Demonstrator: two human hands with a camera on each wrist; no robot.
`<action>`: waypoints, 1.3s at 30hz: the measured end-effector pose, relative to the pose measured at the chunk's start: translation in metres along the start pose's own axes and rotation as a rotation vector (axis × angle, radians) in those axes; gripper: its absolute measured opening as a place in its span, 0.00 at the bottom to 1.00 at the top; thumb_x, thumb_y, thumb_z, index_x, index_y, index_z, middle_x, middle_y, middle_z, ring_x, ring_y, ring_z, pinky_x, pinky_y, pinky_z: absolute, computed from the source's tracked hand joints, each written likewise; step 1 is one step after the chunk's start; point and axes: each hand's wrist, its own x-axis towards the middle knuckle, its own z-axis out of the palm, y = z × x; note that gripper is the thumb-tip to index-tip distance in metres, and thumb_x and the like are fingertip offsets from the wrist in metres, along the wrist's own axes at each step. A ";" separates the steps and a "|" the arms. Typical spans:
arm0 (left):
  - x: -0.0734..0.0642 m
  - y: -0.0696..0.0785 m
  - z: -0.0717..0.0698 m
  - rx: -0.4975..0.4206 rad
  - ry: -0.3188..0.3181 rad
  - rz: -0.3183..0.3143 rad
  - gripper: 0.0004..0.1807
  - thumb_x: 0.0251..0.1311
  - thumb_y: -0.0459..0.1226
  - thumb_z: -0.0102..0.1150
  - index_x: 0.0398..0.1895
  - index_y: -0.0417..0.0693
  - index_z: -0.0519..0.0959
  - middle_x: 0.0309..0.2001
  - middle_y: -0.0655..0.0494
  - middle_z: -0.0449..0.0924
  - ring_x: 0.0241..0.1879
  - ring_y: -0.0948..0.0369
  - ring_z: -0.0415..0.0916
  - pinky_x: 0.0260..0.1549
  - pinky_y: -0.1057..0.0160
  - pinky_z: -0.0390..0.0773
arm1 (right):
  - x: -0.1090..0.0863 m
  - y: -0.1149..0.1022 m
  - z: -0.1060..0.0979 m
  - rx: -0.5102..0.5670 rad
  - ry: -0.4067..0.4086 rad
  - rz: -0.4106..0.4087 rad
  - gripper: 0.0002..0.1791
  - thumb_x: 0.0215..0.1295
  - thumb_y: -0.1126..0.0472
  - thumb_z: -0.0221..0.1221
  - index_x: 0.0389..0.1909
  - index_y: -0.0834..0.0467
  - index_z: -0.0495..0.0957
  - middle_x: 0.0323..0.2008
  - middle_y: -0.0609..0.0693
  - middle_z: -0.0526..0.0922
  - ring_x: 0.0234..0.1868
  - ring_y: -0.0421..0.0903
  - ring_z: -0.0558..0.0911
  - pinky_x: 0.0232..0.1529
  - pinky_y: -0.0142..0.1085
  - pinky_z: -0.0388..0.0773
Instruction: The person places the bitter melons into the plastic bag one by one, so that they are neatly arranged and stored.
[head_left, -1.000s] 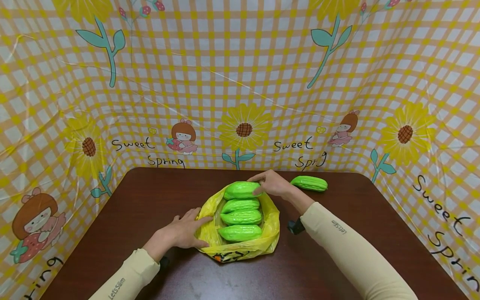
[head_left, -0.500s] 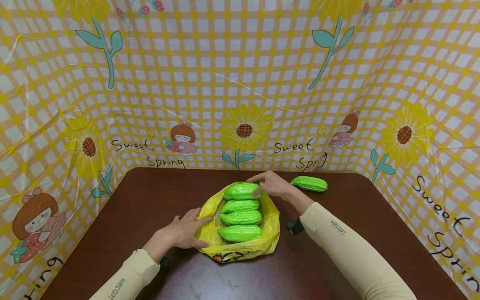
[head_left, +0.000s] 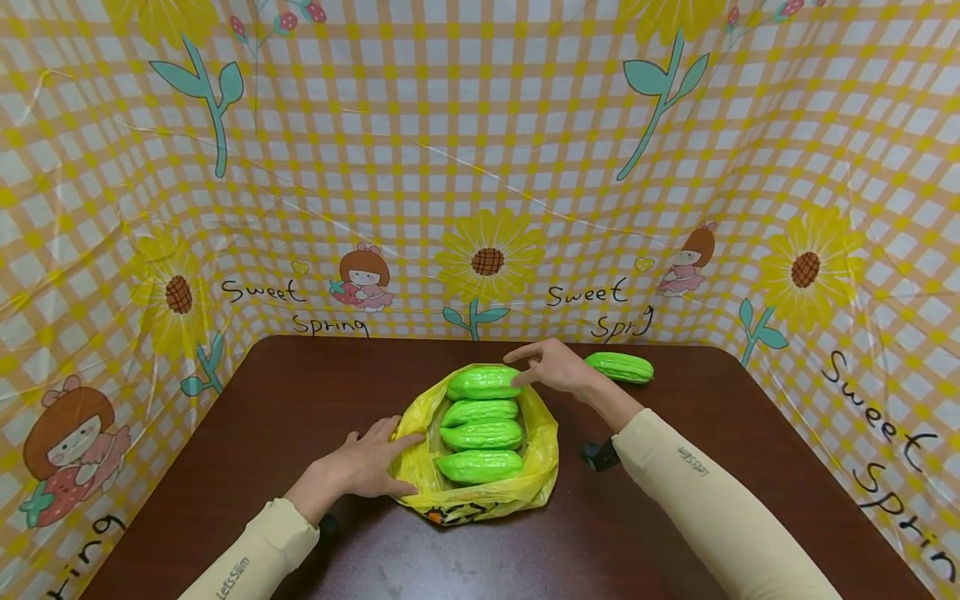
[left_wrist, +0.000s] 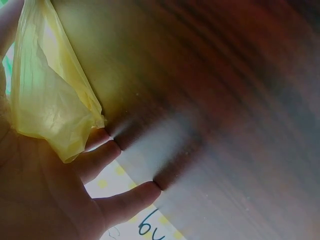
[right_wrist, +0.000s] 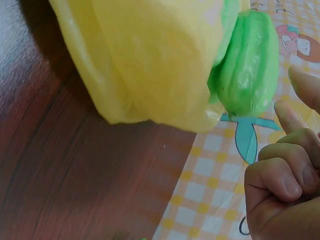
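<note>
A yellow plastic bag (head_left: 542,479), its mouth facing up, stands mid-table with several bright green bitter melons (head_left: 482,435) stacked in a row inside. The topmost bitter melon (head_left: 480,382) lies at the bag's far rim. My right hand (head_left: 558,368) is just off that melon's right end; the right wrist view shows a gap between the melon (right_wrist: 250,65) and the spread thumb and forefinger, the other fingers curled. Against the bag's left side rests my left hand (head_left: 360,461), fingers extended, thumb and forefinger over the rim. In the left wrist view, fingertips touch the table beside the bag (left_wrist: 50,100).
Another bitter melon (head_left: 624,367) lies on the dark wooden table (head_left: 330,383) at the back right, partly behind the right hand. A checked cloth (head_left: 420,192) with flowers and lettering hangs around the table's back and sides.
My right hand has let go of the topmost bitter melon and drawn slightly to the right, finger and thumb parting. The left hand and the bag hold their place.
</note>
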 end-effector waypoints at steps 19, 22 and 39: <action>0.000 0.001 -0.001 -0.005 -0.002 0.005 0.44 0.60 0.59 0.67 0.77 0.63 0.62 0.80 0.41 0.45 0.79 0.43 0.46 0.67 0.28 0.51 | -0.022 0.040 -0.047 0.156 0.128 0.043 0.29 0.63 0.52 0.69 0.63 0.55 0.78 0.13 0.46 0.67 0.15 0.44 0.46 0.18 0.34 0.55; 0.000 0.000 0.000 -0.008 -0.004 0.003 0.44 0.60 0.59 0.66 0.77 0.63 0.62 0.80 0.41 0.45 0.79 0.43 0.45 0.67 0.28 0.50 | -0.026 0.046 -0.054 0.147 0.148 0.055 0.30 0.64 0.51 0.69 0.65 0.55 0.77 0.23 0.49 0.77 0.15 0.37 0.53 0.18 0.34 0.57; 0.002 0.000 0.001 0.002 -0.007 -0.008 0.44 0.59 0.60 0.66 0.77 0.65 0.62 0.80 0.42 0.45 0.79 0.44 0.46 0.68 0.29 0.51 | -0.036 0.097 -0.085 0.260 0.238 0.126 0.38 0.63 0.45 0.68 0.70 0.58 0.71 0.09 0.37 0.54 0.11 0.39 0.49 0.20 0.42 0.52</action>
